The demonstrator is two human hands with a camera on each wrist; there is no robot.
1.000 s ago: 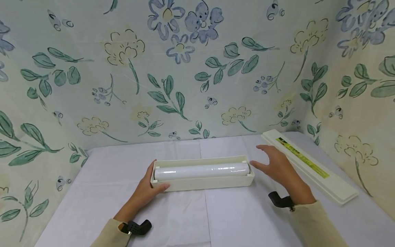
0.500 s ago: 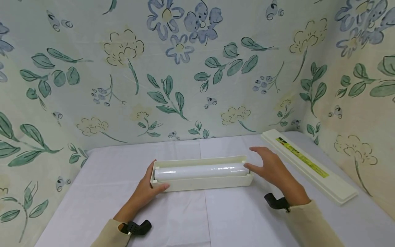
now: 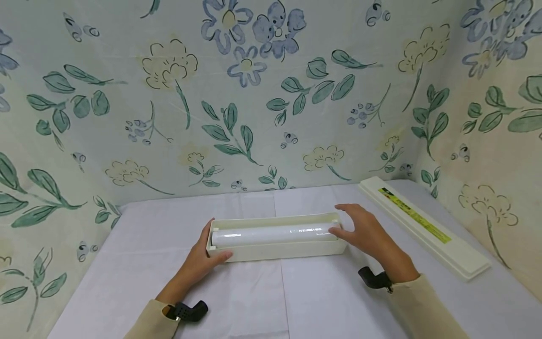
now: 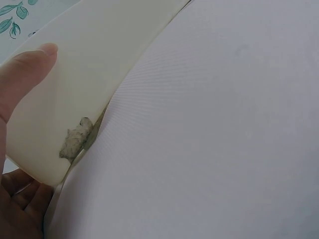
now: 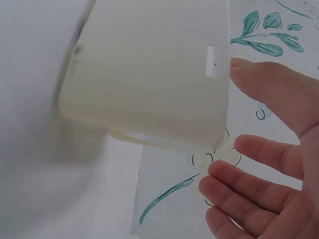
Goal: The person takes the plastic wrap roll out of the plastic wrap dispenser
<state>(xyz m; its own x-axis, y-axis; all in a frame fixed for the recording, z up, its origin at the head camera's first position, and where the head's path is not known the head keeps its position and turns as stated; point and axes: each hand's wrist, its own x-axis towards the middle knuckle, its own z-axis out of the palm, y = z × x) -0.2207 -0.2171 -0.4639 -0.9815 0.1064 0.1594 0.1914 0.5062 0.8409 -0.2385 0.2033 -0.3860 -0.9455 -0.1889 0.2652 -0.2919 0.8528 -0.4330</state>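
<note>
A long, lidless cream plastic box (image 3: 288,251) lies across the table, holding a shiny white roll of what looks like cling film (image 3: 271,233). My left hand (image 3: 199,261) grips its left end, thumb on the front wall and fingers behind. In the left wrist view, that thumb (image 4: 30,69) presses the box wall (image 4: 94,64) near a grey patch (image 4: 76,142). My right hand (image 3: 366,231) is spread at the box's right end, its thumb over the end of the roll. In the right wrist view, the fingers (image 5: 254,179) are loosely bent beside the box (image 5: 149,74), holding nothing.
The long cream lid (image 3: 459,254), with a yellow-green label (image 3: 415,214), lies slanted at the right of the table. White cloth (image 3: 250,296) covers the tabletop. Floral fabric (image 3: 254,132) hangs behind and at the sides.
My right hand has moved left, from beside the box to its right end, bringing the thumb over the roll. The left hand and the lid stay put.
</note>
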